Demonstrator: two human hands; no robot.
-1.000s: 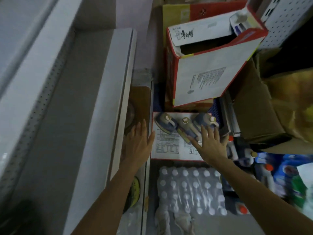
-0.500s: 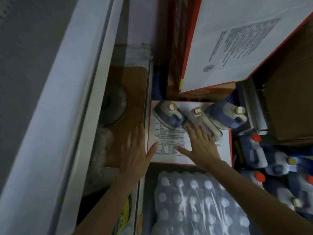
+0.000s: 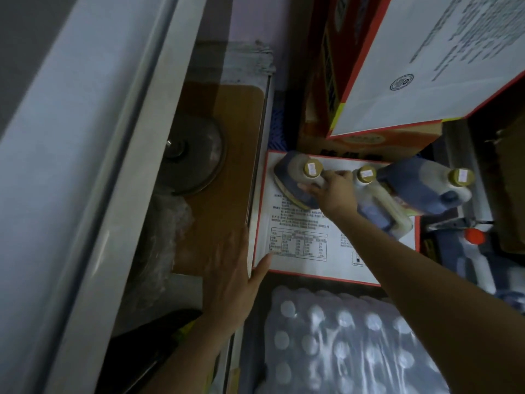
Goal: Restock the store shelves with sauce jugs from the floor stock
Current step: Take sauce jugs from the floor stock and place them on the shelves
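Head view: the restocking is judged to be at an early stage, since no jug is seen on the white metal store shelf that runs along the left side of the flat white carton with red edges. Three jugs stand on the far strip of that carton.

A blue-and-white plastic sauce jug with a gold screw cap stands at the carton's far left corner. It is gripped by the right hand, whose fingers are curled at the handle just below the cap. The jug is not yet lifted, as its base appears to rest on the carton. Two matching gold-capped jugs are set along the same far strip, one just beside the right hand at the middle and one at the far right corner.

The left hand is held flat and open with straight fingers, gripping nothing, at the carton's near left edge. Its thumb lies over the carton's near left corner. Whether it presses on anything cannot be told.

What is left, by this judgement, is nearly everything: the gripped jug is to be lifted and carried left of the carton to the shelf, and the other two are to follow. Further jugs with orange caps are seen on the floor past the carton's right edge.
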